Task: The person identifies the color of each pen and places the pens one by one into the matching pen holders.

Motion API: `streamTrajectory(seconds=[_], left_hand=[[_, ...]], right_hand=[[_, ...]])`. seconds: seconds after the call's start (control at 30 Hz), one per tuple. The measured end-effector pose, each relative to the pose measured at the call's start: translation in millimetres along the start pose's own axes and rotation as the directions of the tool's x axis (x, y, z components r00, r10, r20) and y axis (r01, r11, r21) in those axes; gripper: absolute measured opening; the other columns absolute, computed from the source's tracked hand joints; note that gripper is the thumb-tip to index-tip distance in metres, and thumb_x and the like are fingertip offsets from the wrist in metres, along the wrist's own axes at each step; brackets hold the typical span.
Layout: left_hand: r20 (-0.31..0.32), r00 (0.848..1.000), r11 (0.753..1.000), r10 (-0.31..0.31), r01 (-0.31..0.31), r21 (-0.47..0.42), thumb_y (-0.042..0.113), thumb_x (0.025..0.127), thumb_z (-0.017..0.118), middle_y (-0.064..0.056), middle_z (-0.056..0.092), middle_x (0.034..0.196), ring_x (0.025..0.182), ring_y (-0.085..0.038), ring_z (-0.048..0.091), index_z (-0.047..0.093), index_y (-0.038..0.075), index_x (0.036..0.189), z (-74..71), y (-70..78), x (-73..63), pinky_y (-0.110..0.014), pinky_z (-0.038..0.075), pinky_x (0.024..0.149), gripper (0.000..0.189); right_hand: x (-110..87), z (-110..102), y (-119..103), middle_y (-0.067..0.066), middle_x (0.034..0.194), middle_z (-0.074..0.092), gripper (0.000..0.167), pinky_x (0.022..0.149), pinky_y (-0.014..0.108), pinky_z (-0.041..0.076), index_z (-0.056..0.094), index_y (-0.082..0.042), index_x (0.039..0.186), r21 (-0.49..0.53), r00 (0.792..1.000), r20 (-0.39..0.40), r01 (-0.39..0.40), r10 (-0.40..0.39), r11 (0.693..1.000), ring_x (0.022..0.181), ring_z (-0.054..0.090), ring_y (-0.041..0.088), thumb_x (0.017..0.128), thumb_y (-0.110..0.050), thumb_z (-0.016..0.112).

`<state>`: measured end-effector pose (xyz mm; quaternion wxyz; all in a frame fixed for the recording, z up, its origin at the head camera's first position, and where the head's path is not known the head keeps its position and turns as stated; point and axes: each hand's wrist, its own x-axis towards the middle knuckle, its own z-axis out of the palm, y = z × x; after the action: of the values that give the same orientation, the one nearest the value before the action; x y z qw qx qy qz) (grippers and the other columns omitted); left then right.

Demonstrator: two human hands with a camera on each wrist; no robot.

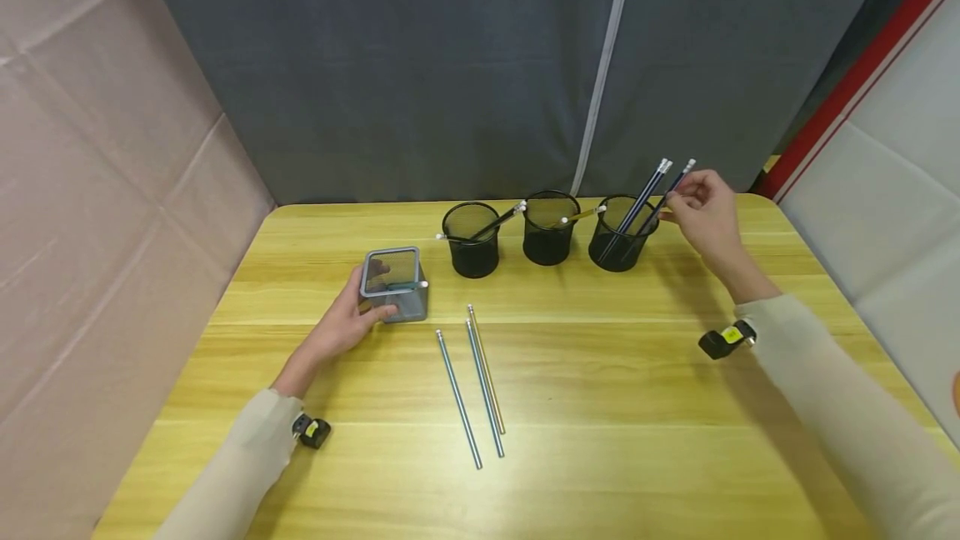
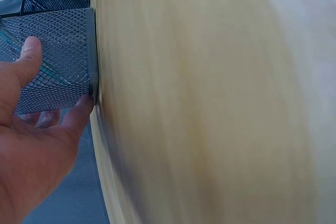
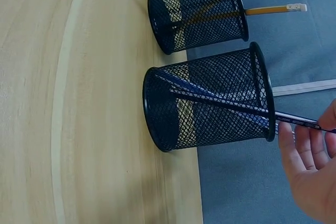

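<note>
My left hand (image 1: 348, 315) grips a square grey mesh pen holder (image 1: 408, 303), its thumb on the near side. Inside leans a teal pencil (image 1: 405, 285), its white-tipped end at the rim. At the right, my right hand (image 1: 705, 211) pinches a dark blue pencil (image 3: 296, 119) near its upper end. That pencil's lower part is inside the rightmost round black mesh pen holder (image 3: 220, 100). More dark striped pencils (image 1: 647, 190) lean in the same holder, white ends up.
Left of it stand a black holder (image 1: 547, 248) with yellow pencils and another black holder (image 1: 474, 261) with black pencils. Two teal pencils (image 1: 459, 398) and a gold pencil (image 1: 487, 373) lie on the wooden table (image 1: 615, 440). A grey curtain (image 1: 412, 65) hangs behind.
</note>
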<state>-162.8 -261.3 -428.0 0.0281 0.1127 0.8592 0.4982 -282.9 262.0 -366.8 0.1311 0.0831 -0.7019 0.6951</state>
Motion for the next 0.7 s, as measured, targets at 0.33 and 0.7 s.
streamTrajectory(seconds=[0.33,0.7], left_hand=[[-0.002,1.000,1.000,0.007,-0.007,0.003,0.006,0.099,0.067,-0.024,0.034,0.156,0.142,-0.044,0.033,0.018,0.003,0.158,0.9,0.5,1.4,-0.054,0.028,0.117,0.077],[-0.009,1.000,1.000,0.016,-0.016,-0.006,0.006,0.099,0.067,-0.024,0.035,0.155,0.142,-0.044,0.033,0.020,0.003,0.157,0.9,-0.6,2.0,-0.054,0.027,0.117,0.074]], right_hand=[[4.1,-6,-22,-0.001,0.118,0.051,0.040,0.089,0.021,0.046,0.050,-0.007,0.128,-0.272,0.979,-0.163,0.074,-0.121,0.960,0.106,0.053,0.011,0.094,-0.015,0.070],[8.5,-17,-40,-0.003,0.116,0.057,0.034,0.088,0.022,0.045,0.056,-0.012,0.124,-0.249,0.970,-0.217,0.057,-0.113,0.967,0.107,0.056,0.010,0.094,-0.016,0.072]])
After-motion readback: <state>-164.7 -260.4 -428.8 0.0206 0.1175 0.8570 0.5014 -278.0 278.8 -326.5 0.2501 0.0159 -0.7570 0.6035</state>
